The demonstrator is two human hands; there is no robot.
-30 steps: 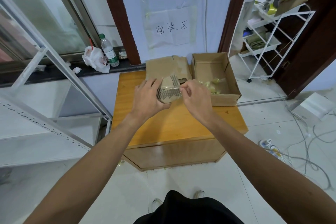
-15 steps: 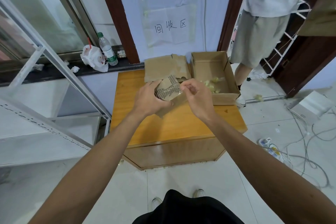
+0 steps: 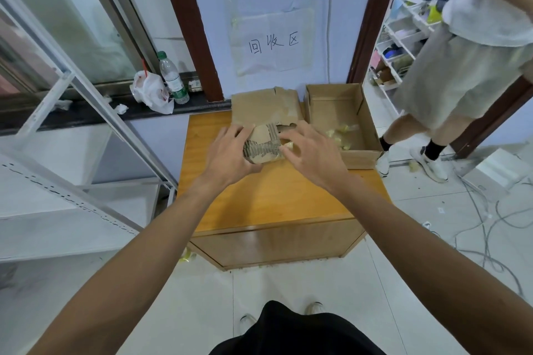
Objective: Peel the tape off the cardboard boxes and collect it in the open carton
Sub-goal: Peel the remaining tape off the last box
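Since a second ago, a second person (image 3: 461,66) has walked into the doorway on the right. Over the wooden cabinet (image 3: 274,196), the left hand (image 3: 227,153) grips a torn cardboard piece (image 3: 261,147) by its left side, fingers curled over the top edge. The right hand (image 3: 314,155) pinches yellowish tape (image 3: 289,146) at the piece's right edge. The open carton (image 3: 360,157), just to the right, holds tape scraps (image 3: 343,135), and a flattened box (image 3: 265,106) lies behind the hands

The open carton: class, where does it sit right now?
In the head view, the open carton sits on the far right corner of the wooden table, directly right of the flattened cardboard and just past the right hand.
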